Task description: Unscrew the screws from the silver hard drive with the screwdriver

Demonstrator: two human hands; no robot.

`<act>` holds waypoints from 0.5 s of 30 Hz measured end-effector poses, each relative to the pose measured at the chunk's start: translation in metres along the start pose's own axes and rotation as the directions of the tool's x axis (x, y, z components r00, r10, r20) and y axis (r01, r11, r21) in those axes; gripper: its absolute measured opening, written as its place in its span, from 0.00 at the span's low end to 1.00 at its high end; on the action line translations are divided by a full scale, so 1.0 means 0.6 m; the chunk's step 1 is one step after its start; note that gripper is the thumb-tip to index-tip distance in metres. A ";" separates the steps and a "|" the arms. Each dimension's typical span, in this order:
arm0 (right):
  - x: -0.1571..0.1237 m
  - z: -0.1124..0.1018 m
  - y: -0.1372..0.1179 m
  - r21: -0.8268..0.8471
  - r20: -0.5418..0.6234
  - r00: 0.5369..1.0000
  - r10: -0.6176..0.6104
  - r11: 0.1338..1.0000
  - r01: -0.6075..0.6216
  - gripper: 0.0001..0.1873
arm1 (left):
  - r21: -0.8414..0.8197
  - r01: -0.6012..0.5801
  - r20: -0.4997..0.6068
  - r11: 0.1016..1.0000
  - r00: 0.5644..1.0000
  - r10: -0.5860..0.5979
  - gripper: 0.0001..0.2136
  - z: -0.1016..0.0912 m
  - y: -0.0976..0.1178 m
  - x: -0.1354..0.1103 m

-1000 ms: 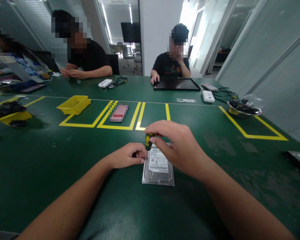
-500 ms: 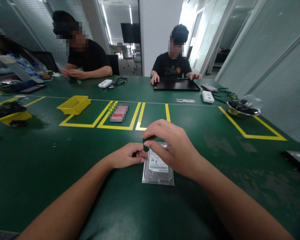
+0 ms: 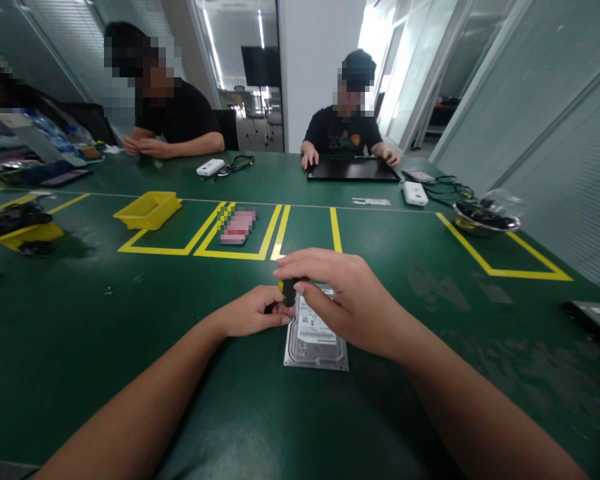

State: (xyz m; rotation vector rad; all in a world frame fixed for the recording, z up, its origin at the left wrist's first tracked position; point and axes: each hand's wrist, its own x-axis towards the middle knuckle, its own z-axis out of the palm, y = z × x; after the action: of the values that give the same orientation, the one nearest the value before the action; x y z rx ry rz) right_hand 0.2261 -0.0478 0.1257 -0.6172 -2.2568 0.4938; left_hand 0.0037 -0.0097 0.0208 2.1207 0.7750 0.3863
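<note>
A silver hard drive (image 3: 317,357) with a white label lies flat in front of me. Along its left edge, my left hand (image 3: 255,312) has its fingers bent and closed against the drive; whether they also touch the screwdriver's shaft I cannot tell. Above the drive, my right hand (image 3: 340,300) grips a short screwdriver (image 3: 289,291) with a black and yellow handle between thumb and fingers. Its handle stands near upright over the drive's left side, and the tip is hidden around my left fingertips.
Yellow tape marks the green table (image 3: 220,413). A yellow bin (image 3: 147,210) and a blurred pink item (image 3: 239,227) lie beyond my hands. A metal bowl (image 3: 487,219) of dark parts stands right. Across sit people, one with hands on a black panel (image 3: 353,169).
My right hand has shifted slightly left and its fingers have straightened over the screwdriver, showing more of the yellow on the handle. My left hand and the hard drive stay put.
</note>
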 end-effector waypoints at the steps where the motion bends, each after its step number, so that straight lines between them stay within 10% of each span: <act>1: 0.000 -0.001 -0.001 -0.008 -0.004 1.000 0.006 1.000 -0.006 0.18 | -0.005 0.004 0.003 1.000 1.000 -0.004 0.12 0.000 0.000 0.000; 15: 0.001 -0.001 0.002 -0.013 -0.016 0.999 0.049 0.999 -0.049 0.10 | -0.020 0.021 -0.003 1.000 1.000 -0.021 0.11 0.000 -0.007 0.000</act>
State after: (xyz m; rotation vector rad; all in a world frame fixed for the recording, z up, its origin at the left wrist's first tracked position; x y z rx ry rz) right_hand 0.2264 -0.0462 0.1255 -0.6826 -2.2360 0.4959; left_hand 0.0022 -0.0076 0.0177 2.0923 0.7908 0.3848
